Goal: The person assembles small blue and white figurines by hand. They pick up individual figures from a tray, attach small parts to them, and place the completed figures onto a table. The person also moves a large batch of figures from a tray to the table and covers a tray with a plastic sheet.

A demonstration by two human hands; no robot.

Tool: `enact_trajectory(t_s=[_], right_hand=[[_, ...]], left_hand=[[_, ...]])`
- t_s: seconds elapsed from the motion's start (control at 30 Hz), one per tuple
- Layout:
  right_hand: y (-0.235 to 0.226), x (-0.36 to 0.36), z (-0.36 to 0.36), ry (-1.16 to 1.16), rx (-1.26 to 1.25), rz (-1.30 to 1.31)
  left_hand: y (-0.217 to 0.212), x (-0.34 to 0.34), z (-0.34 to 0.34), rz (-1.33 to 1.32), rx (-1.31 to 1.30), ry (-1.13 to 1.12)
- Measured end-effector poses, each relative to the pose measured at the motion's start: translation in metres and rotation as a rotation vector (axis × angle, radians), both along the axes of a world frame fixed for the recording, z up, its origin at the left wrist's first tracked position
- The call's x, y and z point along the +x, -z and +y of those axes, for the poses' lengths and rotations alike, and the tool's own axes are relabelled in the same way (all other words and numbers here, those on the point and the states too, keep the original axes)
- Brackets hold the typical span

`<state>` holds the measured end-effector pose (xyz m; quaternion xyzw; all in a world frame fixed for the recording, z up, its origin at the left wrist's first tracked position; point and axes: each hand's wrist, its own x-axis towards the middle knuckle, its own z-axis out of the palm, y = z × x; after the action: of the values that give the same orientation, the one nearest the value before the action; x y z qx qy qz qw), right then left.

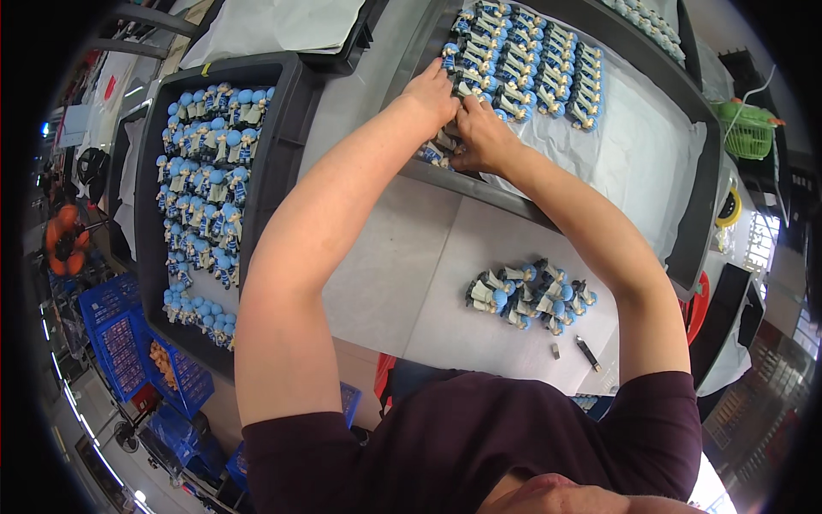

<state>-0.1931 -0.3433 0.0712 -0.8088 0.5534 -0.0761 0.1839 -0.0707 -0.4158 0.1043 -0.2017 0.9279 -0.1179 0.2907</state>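
Note:
Small figurines (518, 64) with light-blue heads and blue-and-white bodies lie in close rows in a dark tray (514, 201) lined with white sheet. At the tray's near left corner, my left hand (432, 94) curls its fingers over figurines at the end of the rows. My right hand (482, 137) is close beside it, fingers bent around a figurine by the near wall. The hands and wrists partly hide what they grip. Some more figurines (437, 154) show just below my hands.
A loose pile of figurines (535, 295) lies on the grey table (385, 265), near a black pen-like tool (588, 353) and a small grey block (556, 350). A second dark tray (287, 154) full of figurines stands left. Behind are a green basket (749, 128) and another tray.

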Motion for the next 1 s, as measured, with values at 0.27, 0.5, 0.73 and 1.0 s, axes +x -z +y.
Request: enact_trajectory(t_s=[0.27,0.5,0.73,1.0], right_hand=[[-0.079,-0.046,0.027,0.229,-0.093,-0.311],[-0.170,-0.078,0.150,0.106,0.202,-0.411],[-0.080,-0.082,0.278,0.164,0.270,-0.069],[-0.058,-0.084,0.294,0.186,0.225,-0.051]], left_hand=[[0.004,-0.009,0.000,-0.068,0.041,-0.083],[0.035,0.003,0.002,0.099,0.013,-0.036],[0.032,0.005,0.004,0.134,0.102,0.012],[-0.035,0.013,0.029,0.276,-0.004,-0.119]])
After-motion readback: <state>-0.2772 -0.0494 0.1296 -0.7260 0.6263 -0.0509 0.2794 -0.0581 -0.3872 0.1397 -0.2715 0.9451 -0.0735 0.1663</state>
